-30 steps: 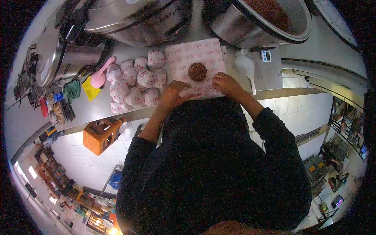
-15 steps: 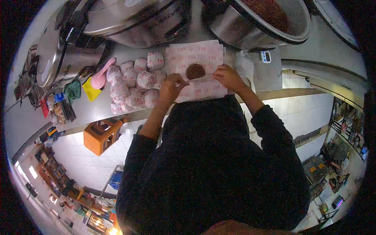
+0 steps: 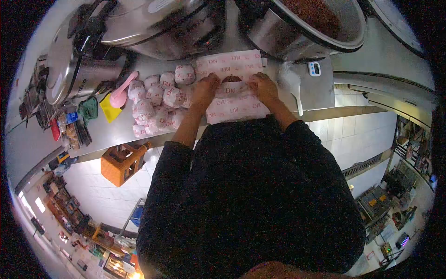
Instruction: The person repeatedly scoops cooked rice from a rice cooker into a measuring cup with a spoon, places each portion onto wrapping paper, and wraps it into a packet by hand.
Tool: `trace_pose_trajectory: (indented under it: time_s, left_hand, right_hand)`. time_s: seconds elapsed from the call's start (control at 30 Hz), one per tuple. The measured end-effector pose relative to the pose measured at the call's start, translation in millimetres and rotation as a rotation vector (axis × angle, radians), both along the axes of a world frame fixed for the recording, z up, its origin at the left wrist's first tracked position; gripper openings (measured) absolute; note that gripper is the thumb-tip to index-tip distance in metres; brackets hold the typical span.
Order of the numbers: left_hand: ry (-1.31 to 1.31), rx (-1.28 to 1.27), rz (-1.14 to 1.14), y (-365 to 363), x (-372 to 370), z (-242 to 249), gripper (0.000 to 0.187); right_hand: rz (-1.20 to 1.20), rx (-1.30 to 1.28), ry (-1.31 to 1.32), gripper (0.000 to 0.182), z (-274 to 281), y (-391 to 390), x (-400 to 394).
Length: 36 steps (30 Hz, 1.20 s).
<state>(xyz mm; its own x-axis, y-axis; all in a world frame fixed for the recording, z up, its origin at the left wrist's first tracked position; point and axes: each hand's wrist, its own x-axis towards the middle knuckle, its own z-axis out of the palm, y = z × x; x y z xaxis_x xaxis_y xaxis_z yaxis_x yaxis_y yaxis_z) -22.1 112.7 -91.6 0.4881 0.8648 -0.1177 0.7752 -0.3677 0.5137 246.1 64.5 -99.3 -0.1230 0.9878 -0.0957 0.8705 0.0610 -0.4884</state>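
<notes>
A white wrapping paper sheet (image 3: 230,89) with red print is folded up over a mound of brown rice (image 3: 231,78), so only the mound's top edge shows. My left hand (image 3: 207,88) pinches the folded paper at its left side. On the right side, my right hand (image 3: 263,87) grips the same sheet with bent fingers. More printed sheets (image 3: 238,109) lie stacked underneath. Just left of my left hand sits a pile of paper-wrapped balls (image 3: 161,100) with the same red print.
Behind the paper stand large steel cookers (image 3: 162,28), and an open pot (image 3: 297,39) holds brown rice. A pink spoon (image 3: 119,96) rests by a yellow card (image 3: 109,108) at left. A white paddle (image 3: 298,97) and timer (image 3: 314,69) lie right. An orange stool (image 3: 121,163) stands below.
Both hands have moved away from my body, lifting the paper's near edge up over the rice mound. The mound was fully uncovered before; now most of it is hidden.
</notes>
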Motion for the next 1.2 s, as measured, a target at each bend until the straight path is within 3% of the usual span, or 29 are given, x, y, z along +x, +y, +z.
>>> trace_pose_trajectory:
  time_s: [0.1,0.23,0.3,0.4,0.43,0.53,0.6,0.63,0.77,0.83,0.9,0.93,1.03,1.13,1.2]
  left_hand:
    - [-0.101,0.119,0.011,-3,3,14,0.037]
    - [0.02,0.28,-0.023,9,10,12,0.066]
    - [0.088,0.433,-0.106,20,12,8,0.08]
    - [-0.09,0.387,-0.106,26,9,-14,0.086]
    - [-0.057,0.315,-0.089,26,10,-12,0.086]
    - [0.075,0.064,-0.012,19,19,17,0.084]
    - [0.208,-0.14,0.082,19,29,48,0.08]
    - [0.203,-0.056,0.071,17,27,39,0.077]
    - [0.179,0.171,-0.04,27,24,-9,0.069]
    - [0.153,0.22,-0.136,32,21,-9,0.066]
    - [0.096,0.25,-0.255,32,22,-6,0.063]
    - [0.024,0.127,-0.276,38,22,-5,0.064]
    - [0.148,0.031,-0.331,54,27,7,0.069]
    - [0.125,-0.002,-0.374,65,23,7,0.07]
    - [0.094,-0.049,-0.31,67,21,19,0.058]
  right_hand:
    - [0.044,0.013,-0.154,0.049,18,7,-4]
    - [0.099,0.218,-0.253,0.077,15,26,-4]
    - [0.149,0.171,-0.308,0.086,7,35,-2]
    - [0.152,0.088,-0.424,0.095,16,39,-13]
    - [0.14,0.057,-0.468,0.097,22,41,-18]
    - [0.182,0.325,-0.4,0.091,-11,34,-18]
    - [0.198,0.111,-0.464,0.085,20,43,-28]
    - [0.205,0.002,-0.494,0.083,30,45,-33]
    - [0.272,0.056,-0.378,0.089,-1,60,-25]
    - [0.313,0.105,-0.405,0.095,10,69,-30]
    - [0.361,-0.037,-0.313,0.094,20,83,-30]
    - [0.379,-0.113,-0.274,0.094,24,87,-29]
    - [0.488,-0.003,-0.3,0.086,39,82,-25]
    - [0.531,0.152,-0.385,0.082,19,79,-19]
    - [0.546,0.067,-0.43,0.082,30,81,-19]
